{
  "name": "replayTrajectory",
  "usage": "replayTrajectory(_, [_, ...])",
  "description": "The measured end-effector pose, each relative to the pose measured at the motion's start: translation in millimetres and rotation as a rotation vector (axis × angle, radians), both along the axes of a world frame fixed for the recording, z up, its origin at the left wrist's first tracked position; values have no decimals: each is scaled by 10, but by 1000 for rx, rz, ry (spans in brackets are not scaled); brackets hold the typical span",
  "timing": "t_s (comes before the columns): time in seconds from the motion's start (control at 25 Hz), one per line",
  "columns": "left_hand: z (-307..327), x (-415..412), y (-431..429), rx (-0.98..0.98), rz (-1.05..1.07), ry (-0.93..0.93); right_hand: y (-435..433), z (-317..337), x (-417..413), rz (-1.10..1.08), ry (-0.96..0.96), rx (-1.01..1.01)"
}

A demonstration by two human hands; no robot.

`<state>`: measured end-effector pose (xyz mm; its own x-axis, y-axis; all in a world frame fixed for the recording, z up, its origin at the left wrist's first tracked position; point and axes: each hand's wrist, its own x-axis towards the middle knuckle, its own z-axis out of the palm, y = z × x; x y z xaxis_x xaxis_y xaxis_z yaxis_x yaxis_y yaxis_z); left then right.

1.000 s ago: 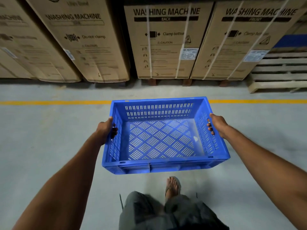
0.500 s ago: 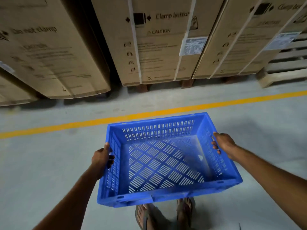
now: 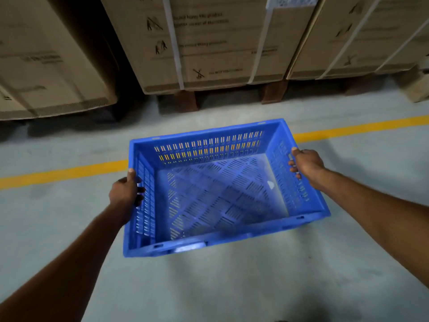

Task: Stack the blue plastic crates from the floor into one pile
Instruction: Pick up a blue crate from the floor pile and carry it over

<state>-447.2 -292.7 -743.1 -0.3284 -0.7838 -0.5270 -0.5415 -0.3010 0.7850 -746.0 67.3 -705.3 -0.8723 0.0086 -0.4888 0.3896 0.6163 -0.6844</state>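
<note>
Above a grey warehouse floor (image 3: 232,287) near cardboard boxes (image 3: 220,43), left hand (image 3: 124,194) and right hand (image 3: 306,162) each keep a closed grip on an empty blue crate (image 3: 220,198).

**A warehouse floor**

This is a storage warehouse. Tall cardboard cartons (image 3: 209,43) stand in a row along the far side, bound with white straps (image 3: 174,43) and printed with handling pictograms and warning text too blurred to read. They rest on dark wooden blocks (image 3: 185,101) that lift them off the ground. The floor (image 3: 232,287) is bare grey concrete, and a painted yellow line (image 3: 62,174) runs across it in front of the cartons, marking an aisle edge.
</note>
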Motion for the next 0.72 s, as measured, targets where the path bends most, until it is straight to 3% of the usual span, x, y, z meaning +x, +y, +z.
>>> replayTrajectory(0.28, [-645,-623,-483,-86,-29,91,-444,-659,-622,-16,130,-96])
replayTrajectory(0.72, [-832,-1221,-877,-34,-79,181,-749,-885,-1130,-32,153,-148])
